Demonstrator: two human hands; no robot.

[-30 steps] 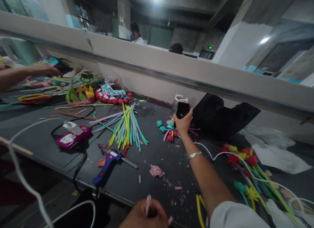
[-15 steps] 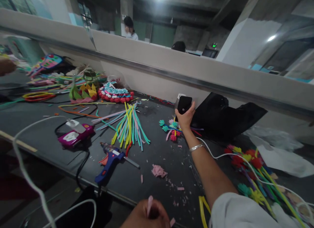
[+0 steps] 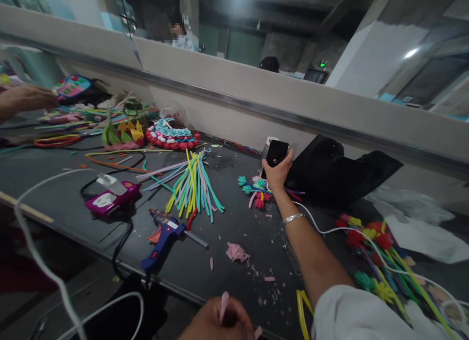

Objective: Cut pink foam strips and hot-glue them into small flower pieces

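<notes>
We log two bare hands over the dark worktop (image 3: pixel 220 232). Left hand (image 3: pixel 234 325), at the front edge: grip curled, pinching a slim pink strip (image 3: pixel 223 303) that points upward. Right hand (image 3: pixel 277 175), out toward the back edge: grip wrapped around the lower part of a black phone (image 3: pixel 277 152), which is tilted, screen toward us, just in front of a white-topped container (image 3: pixel 271 140).

Beside this wrist we see small flowers (image 3: pixel 260 202) in teal, pink and red; a black bag (image 3: pixel 340 169) sits to the right along the back edge. A white cable (image 3: pixel 330 231) trails from near the wrist toward the right end, across a bunch of bigger flowers (image 3: pixel 381 237).

Nearer the front edge, a heap of pink clippings (image 3: pixel 237 252). Left of it, a blue glue gun (image 3: pixel 161 246); behind that, a fanned bundle of coloured stems (image 3: pixel 198 183). Farther left, a purple power block (image 3: pixel 110 201).

Near the back left corner, another person's hand (image 3: pixel 29 99); we cannot tell what it holds.
</notes>
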